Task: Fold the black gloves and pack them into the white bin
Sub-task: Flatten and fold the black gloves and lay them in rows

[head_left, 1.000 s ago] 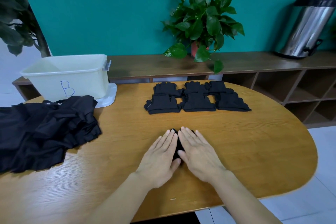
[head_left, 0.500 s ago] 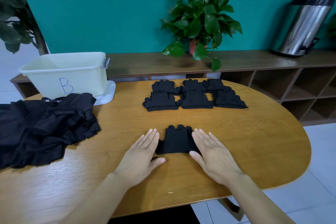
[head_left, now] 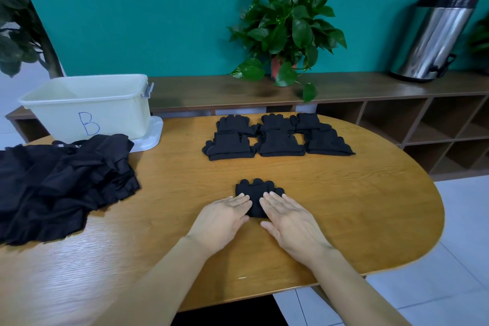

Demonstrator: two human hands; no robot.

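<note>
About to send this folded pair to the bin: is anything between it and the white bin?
Mostly open tabletop lies between the folded gloves and the white bin. The pile of black gloves sits just in front of the bin, so a low path could brush it.

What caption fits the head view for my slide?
Both hands, left and right, press a folded black glove flat; six folded gloves wait beyond.

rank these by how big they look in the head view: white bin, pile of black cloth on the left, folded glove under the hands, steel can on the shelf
1. pile of black cloth
2. white bin
3. steel can, though it stands farther off, so true size is unsure
4. folded glove, partly under both hands
</note>
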